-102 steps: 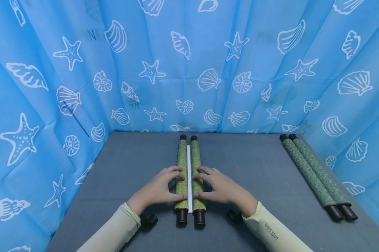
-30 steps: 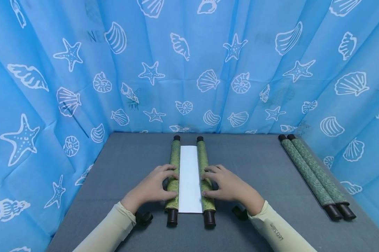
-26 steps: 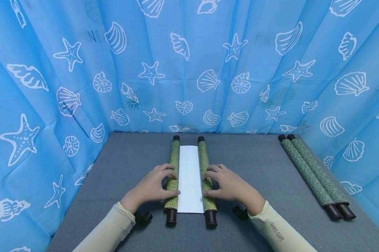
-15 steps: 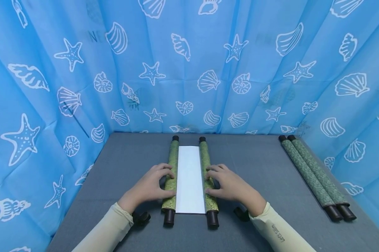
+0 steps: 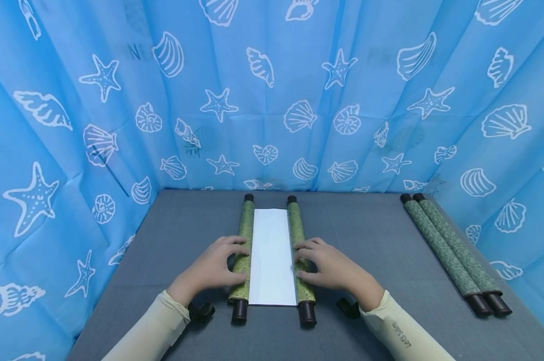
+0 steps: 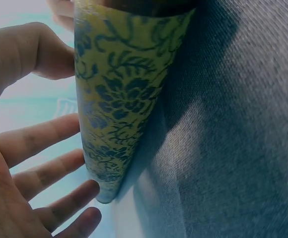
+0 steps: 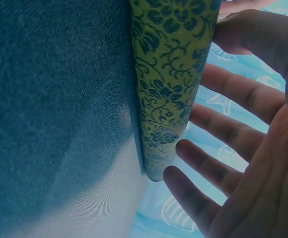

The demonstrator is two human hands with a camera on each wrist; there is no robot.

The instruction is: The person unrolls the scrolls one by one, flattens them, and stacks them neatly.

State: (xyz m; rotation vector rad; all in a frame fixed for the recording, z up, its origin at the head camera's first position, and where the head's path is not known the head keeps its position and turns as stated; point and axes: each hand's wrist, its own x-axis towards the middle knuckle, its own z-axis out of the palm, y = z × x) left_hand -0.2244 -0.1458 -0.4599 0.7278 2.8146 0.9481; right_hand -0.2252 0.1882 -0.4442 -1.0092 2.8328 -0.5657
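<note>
A scroll with yellow-green patterned backing lies partly unrolled, white paper (image 5: 273,255) showing between its two rolls. My left hand (image 5: 211,265) rests its fingertips and thumb on top of the left roll (image 5: 246,225). On the right roll (image 5: 297,228), my right hand (image 5: 332,263) does the same. In the left wrist view, the relaxed fingers (image 6: 44,139) touch the floral roll (image 6: 124,94), palm apart from it. The right wrist view likewise shows spread fingers (image 7: 228,129) along the roll (image 7: 166,89). Dark knobs cap the roll ends.
Two green patterned rolls (image 5: 452,250) with dark ends lie side by side near the right edge of the grey-covered table (image 5: 358,225). A blue curtain (image 5: 272,100) with white shells and starfish hangs behind. Dark wrist devices (image 5: 201,312) sit under both wrists.
The two rolls have moved apart, left roll leftward and right roll rightward, with the hands on them. The white strip between them has grown from a thin line to a wide band.
</note>
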